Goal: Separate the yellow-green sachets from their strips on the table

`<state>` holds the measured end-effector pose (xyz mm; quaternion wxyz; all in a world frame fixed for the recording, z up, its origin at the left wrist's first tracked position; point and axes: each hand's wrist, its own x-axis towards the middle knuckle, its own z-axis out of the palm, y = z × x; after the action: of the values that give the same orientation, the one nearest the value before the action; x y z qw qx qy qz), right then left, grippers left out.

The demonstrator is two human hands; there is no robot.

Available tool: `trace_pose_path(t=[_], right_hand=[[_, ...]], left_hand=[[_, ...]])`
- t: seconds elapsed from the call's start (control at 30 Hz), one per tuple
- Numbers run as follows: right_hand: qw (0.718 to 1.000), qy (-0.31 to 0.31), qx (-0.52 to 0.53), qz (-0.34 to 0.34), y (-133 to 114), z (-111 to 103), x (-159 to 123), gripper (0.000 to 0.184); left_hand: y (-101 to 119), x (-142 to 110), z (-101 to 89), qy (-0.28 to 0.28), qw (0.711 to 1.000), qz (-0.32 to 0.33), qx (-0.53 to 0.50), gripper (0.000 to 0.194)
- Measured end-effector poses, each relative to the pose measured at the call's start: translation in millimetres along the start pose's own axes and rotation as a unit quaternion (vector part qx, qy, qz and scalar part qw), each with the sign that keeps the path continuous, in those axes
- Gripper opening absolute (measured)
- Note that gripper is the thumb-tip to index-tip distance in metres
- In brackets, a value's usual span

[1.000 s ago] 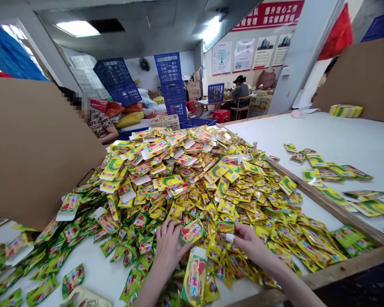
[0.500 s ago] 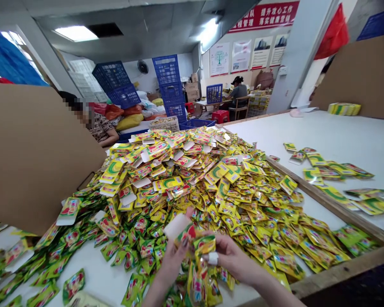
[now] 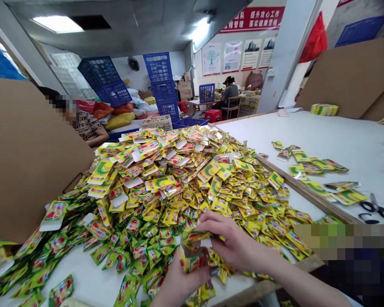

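Note:
My left hand [image 3: 182, 277] is closed around a small yellow-and-red carton [image 3: 192, 262], its open end turned up toward me. At the carton's mouth, my right hand [image 3: 228, 238] pinches a green sachet [image 3: 190, 236] between fingers and thumb; the thumb has a white wrap. How far the sachet sits inside the carton is hard to make out. Beneath and around both hands lie green sachets [image 3: 141, 249] to the left and yellow sachets [image 3: 269, 226] to the right. Behind them rises a heap of open cartons [image 3: 160, 183].
A wooden ledge [image 3: 301, 192] divides off the white table [image 3: 252, 132], where flat cartons [image 3: 313, 164] and scissors [image 3: 376, 209] lie. A cardboard sheet [image 3: 28, 157] stands at left. Two people work farther back, near stacked blue crates [image 3: 163, 85].
My right hand has risen over the carton's mouth, now with a green sachet instead of a yellow one. The left hand has tilted the carton's opening upward. My view has shifted right.

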<state>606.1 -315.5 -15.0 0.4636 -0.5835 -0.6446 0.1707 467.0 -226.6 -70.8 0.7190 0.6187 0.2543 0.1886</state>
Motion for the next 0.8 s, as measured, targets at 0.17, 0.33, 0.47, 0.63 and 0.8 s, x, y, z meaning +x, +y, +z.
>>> trace_pose_path(t=[0.17,0.33,0.47,0.63,0.8], right_hand=[[0.973,-0.142,-0.178,0.034,-11,2,-11,0.031],[0.988,-0.119,-0.078,0.064,-11,-3,-20,0.043],[0.996,-0.043,-0.019,0.076,0,-6,-31,0.031],[0.986,-0.109,0.033,0.121,-3,4,-48,0.033],[0.989,-0.068,-0.043,0.128,4,-9,-71,0.029]], left_hand=[[7,-1,3.2,-0.081,0.993,0.008,0.089,0.035],[-5,-2,-1.9,-0.111,0.99,-0.033,0.084,0.042],[-16,-6,-4.6,-0.139,0.985,-0.098,-0.017,0.05],[-21,-10,10.4,-0.208,0.973,-0.088,-0.041,0.047],[-26,-9,21.4,-0.244,0.965,-0.092,-0.019,0.089]])
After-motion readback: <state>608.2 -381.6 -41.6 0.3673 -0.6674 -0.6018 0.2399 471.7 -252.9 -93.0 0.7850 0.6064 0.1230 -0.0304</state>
